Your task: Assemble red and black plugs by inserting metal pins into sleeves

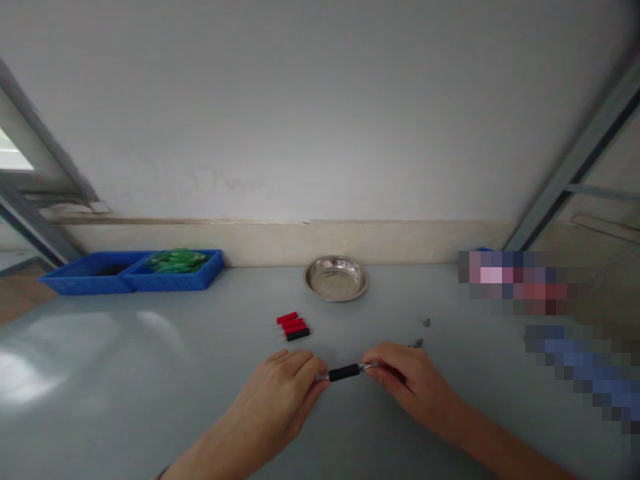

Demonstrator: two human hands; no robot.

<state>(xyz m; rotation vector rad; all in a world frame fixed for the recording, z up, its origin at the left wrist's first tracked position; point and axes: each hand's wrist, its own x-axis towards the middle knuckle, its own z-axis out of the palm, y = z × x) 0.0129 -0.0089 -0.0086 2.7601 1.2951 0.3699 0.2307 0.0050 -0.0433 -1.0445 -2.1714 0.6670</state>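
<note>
Between my two hands is a short black cylinder with metal ends (344,373), held nearly level above the grey table. My left hand (290,383) is closed, pinching the thin metal end on the left. At the other end, the fingertips of my right hand (407,380) are closed on a slim silvery metal part. Just beyond my left hand lie several similar pieces: red cylinders (293,323) and a black one (299,335), side by side, with thin metal tips. Small grey metal bits (419,343) lie behind my right hand, partly hidden.
A round steel dish (337,279) stands near the wall. Two blue trays (173,283) sit at the back left, one with green pieces (179,261), the other with dark ones. Another small metal bit (427,323) lies right of centre. Blurred blocks cover the right edge.
</note>
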